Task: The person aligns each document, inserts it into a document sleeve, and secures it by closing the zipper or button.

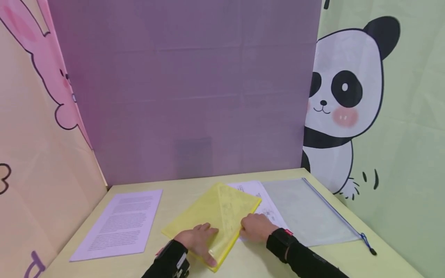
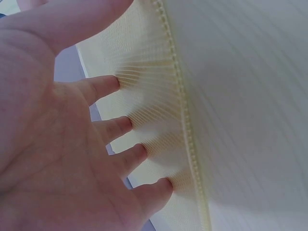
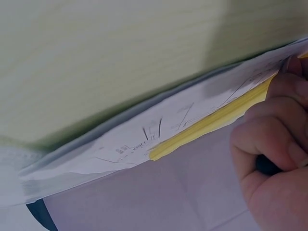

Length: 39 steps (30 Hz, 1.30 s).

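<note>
A yellow mesh zip pouch (image 1: 194, 208) lies at an angle in the middle of the table, faint print showing through it. My left hand (image 1: 199, 241) presses on its near part with spread fingers; in the left wrist view the fingertips (image 2: 126, 122) dimple the mesh beside a stitched seam. At the pouch's right edge, along the yellow zipper (image 3: 211, 120), my right hand (image 1: 257, 227) has its fingers curled. In the right wrist view, this hand pinches a small black zipper pull (image 3: 267, 165), mostly hidden by thumb and fingers.
A printed sheet (image 1: 121, 224) lies on the table (image 1: 153, 258) at the left. At the right, a pale pouch (image 1: 313, 216) with a blue zipper and a black-tipped pull (image 1: 372, 251) lies beside another printed sheet (image 1: 267, 204), which the yellow pouch partly covers. Cloth screens (image 1: 194, 96) stand behind.
</note>
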Available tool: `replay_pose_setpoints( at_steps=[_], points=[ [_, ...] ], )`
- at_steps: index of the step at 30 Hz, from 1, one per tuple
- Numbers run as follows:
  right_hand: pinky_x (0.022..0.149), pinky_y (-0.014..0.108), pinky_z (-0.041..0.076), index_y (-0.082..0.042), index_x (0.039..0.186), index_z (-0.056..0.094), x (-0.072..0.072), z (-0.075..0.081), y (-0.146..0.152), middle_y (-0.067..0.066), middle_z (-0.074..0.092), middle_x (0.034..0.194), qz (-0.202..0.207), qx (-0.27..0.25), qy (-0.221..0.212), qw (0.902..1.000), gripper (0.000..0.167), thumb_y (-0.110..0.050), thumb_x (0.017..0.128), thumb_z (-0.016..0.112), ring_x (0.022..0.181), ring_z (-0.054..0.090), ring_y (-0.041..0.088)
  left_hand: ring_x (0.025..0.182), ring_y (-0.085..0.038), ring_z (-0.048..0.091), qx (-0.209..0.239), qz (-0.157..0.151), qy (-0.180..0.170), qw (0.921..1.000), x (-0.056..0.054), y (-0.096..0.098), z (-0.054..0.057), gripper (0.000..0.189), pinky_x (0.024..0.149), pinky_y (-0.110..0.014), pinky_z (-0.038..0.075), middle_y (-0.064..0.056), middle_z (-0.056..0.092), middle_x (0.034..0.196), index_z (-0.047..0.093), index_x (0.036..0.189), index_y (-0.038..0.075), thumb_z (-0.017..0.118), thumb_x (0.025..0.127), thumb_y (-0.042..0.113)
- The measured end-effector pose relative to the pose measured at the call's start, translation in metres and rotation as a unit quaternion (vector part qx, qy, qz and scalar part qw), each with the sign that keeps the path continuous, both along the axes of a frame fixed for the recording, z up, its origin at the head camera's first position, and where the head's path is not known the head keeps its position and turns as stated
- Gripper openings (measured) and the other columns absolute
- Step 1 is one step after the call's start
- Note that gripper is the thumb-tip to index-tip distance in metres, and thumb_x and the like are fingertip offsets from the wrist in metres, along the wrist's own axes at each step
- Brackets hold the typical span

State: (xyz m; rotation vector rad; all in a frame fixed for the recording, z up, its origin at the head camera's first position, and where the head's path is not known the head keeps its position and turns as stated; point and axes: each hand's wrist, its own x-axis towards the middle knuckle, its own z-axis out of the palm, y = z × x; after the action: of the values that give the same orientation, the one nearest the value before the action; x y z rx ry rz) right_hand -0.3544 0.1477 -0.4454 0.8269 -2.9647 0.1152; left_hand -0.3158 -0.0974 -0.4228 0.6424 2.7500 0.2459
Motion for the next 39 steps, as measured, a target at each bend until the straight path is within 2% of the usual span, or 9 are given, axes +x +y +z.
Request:
replay_pose_setpoints(
  at_steps=[3,10,15,22,33,39],
  points=[
    [0.056,0.029,0.034,-0.018,0.068,0.054,-0.001,0.001,-0.001,-0.007,0.045,0.062,-0.002,0.002,-0.003,1.0,0.027,-0.024,0.092,0.065,0.056,0.04,0.012,0.145,-0.04,0.034,0.006,-0.001,-0.003,1.0,-0.004,-0.003,-0.005,0.1,0.11,-0.063,0.037,-0.018,0.037,0.159,0.046,0.151,0.017,0.089,0.07,0.055],
    [0.057,0.029,0.034,-0.018,0.067,0.054,-0.003,0.001,0.0,-0.006,0.045,0.062,-0.013,-0.004,-0.017,0.9998,0.027,-0.024,0.091,0.065,0.056,0.041,0.012,0.144,-0.042,0.035,0.006,0.004,-0.008,0.9999,0.003,0.0,0.005,0.097,0.109,-0.065,0.037,-0.018,0.038,0.158,0.048,0.15,0.016,0.091,0.07,0.048],
    [0.057,0.029,0.034,-0.018,0.067,0.054,-0.003,0.002,0.002,-0.006,0.045,0.062,-0.014,-0.016,-0.024,0.9995,0.026,-0.023,0.091,0.063,0.056,0.041,0.013,0.145,-0.04,0.035,-0.001,0.009,-0.007,0.9999,0.006,0.002,0.009,0.091,0.108,-0.065,0.038,-0.016,0.038,0.158,0.048,0.15,0.018,0.09,0.073,0.045],
    [0.056,0.031,0.034,-0.017,0.067,0.054,-0.006,0.003,0.005,-0.005,0.045,0.062,-0.02,-0.017,-0.002,0.9996,0.025,-0.021,0.089,0.064,0.056,0.041,0.014,0.144,-0.041,0.036,-0.003,0.003,0.005,1.0,0.007,0.002,0.009,0.094,0.107,-0.067,0.039,-0.016,0.039,0.157,0.047,0.15,0.016,0.09,0.072,0.047],
    [0.056,0.03,0.034,-0.017,0.066,0.054,-0.008,-0.001,0.008,-0.006,0.045,0.061,-0.014,-0.018,-0.008,0.9997,0.026,-0.022,0.089,0.065,0.056,0.04,0.013,0.145,-0.041,0.035,0.005,-0.001,0.0,1.0,0.006,0.001,0.009,0.094,0.107,-0.067,0.037,-0.016,0.037,0.158,0.047,0.15,0.017,0.091,0.072,0.044],
    [0.055,0.027,0.032,-0.018,0.066,0.056,-0.007,-0.002,0.011,-0.008,0.044,0.06,-0.006,-0.029,-0.025,0.9993,0.026,-0.022,0.09,0.066,0.054,0.039,0.01,0.146,-0.039,0.034,0.013,0.001,-0.009,0.9999,0.007,0.001,0.01,0.093,0.108,-0.067,0.037,-0.015,0.038,0.159,0.048,0.15,0.018,0.091,0.072,0.042]
  ],
)
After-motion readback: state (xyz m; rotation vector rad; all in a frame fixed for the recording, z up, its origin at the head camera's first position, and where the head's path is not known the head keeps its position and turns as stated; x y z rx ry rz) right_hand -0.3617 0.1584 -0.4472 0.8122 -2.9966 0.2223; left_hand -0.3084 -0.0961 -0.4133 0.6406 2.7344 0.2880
